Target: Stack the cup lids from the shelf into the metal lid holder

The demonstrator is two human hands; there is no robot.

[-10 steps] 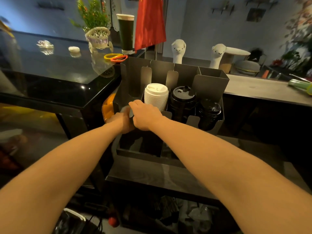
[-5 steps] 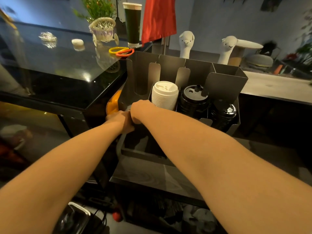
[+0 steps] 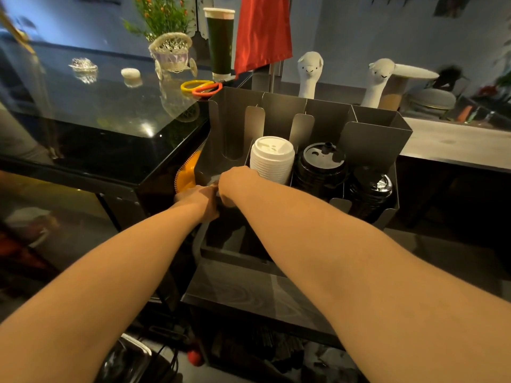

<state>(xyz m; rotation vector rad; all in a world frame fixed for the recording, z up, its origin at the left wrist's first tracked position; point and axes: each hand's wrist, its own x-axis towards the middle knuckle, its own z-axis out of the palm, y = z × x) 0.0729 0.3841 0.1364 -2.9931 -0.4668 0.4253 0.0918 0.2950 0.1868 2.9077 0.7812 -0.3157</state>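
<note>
Both hands meet at the front left corner of the metal lid holder [image 3: 373, 139]. The left hand [image 3: 197, 200] lies knuckles-up just beside the right hand [image 3: 237, 183], and the two touch. The fingers of both curl down and away from the camera, so I cannot tell whether either hand grips anything. A small grey edge shows between them, too little to name.

The holder is a steel box split by upright dividers into four slots side by side. The leftmost slot, where the hands are, looks dark inside, and its contents are hidden. The next slot holds a tall stack of white lids [image 3: 272, 158]. Beside it stands a stack of black lids [image 3: 320, 167], and the rightmost slot holds a lower black stack [image 3: 370, 189].

The holder stands on a dark lower surface [image 3: 249, 294], just beside a glossy black worktop [image 3: 110, 120]. On that worktop are scissors [image 3: 201, 87] with yellow and orange handles, a tall cup [image 3: 220, 42] of dark drink, and a wicker cart basket [image 3: 172, 55] with a plant. A red cloth [image 3: 262, 31] hangs behind the holder.
</note>
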